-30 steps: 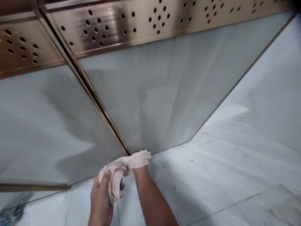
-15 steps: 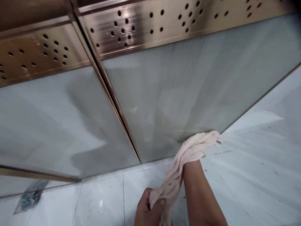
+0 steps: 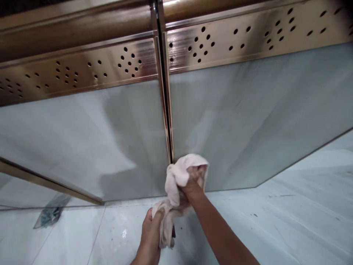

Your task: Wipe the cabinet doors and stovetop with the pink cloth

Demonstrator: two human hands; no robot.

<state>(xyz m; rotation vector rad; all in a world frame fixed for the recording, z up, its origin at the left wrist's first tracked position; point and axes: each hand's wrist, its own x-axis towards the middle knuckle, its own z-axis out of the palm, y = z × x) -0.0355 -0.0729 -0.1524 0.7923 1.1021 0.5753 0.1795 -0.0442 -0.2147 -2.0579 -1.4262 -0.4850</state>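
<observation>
A pale pinkish-white cloth [image 3: 173,184] is stretched between my two hands, bunched and twisted in the middle. My right hand [image 3: 194,180] is closed on its upper part and presses it against the lower right door panel [image 3: 220,140], beside the gap between the two doors. Lower and to the left, my left hand [image 3: 152,226] grips the hanging part of the cloth above the floor. Part of the right-hand fingers is hidden by the folds. The left door panel [image 3: 129,147] stands on the other side of the gap.
Copper-coloured strips with punched holes [image 3: 110,68] run across the doors' upper part. A clear plastic bag [image 3: 49,216] with dark contents lies on the white tiled floor [image 3: 116,235] at the left. Small dark bits and a whitish spot mark the floor.
My right hand has moved the cloth left along the panel's bottom, from its right corner to the door gap. My left hand has shifted up and left. The view has swung left.
</observation>
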